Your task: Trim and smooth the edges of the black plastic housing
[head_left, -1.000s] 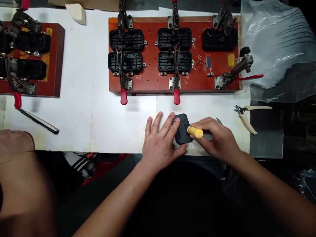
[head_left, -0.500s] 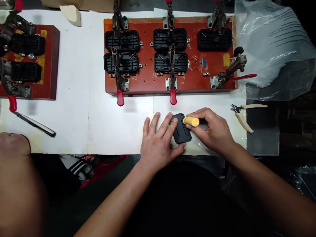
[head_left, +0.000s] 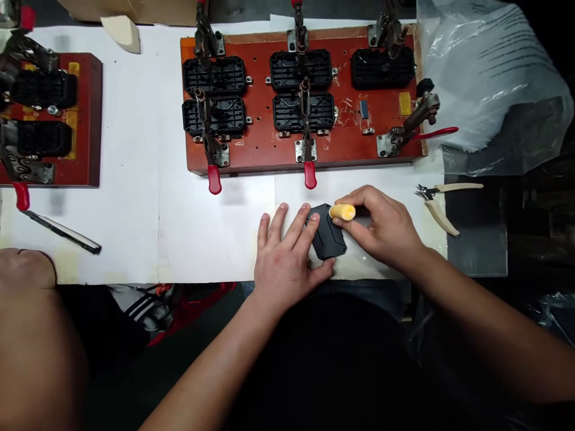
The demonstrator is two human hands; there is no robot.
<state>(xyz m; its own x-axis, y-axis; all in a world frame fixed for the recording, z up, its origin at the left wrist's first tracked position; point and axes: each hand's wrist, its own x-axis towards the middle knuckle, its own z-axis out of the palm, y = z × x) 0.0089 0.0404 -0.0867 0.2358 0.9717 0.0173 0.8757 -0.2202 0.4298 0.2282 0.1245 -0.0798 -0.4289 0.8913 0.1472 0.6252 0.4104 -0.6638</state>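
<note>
A flat black plastic cover (head_left: 329, 234) with cut corners lies on the white table covering near its front edge. My left hand (head_left: 284, 260) is spread flat beside it, fingertips resting on its left side and the thumb by its lower corner. Between the thumb and fingers of my right hand (head_left: 384, 224) is a short yellow cylindrical stick (head_left: 344, 212). One end of the stick meets the cover's upper right edge; whether it has a blade or tip there is hidden.
Behind my hands stands a red fixture board (head_left: 256, 149) with several black housings under toggle clamps. Side cutters (head_left: 435, 206) lie at the right, below a clear plastic bag (head_left: 489, 78). On the left are another fixture (head_left: 92, 120), a utility knife (head_left: 63, 231) and another person's limb (head_left: 31, 335).
My right hand has slid the yellow stick a little upward along the cover's right edge. My left hand stays on the cover. The whole view has shifted slightly.
</note>
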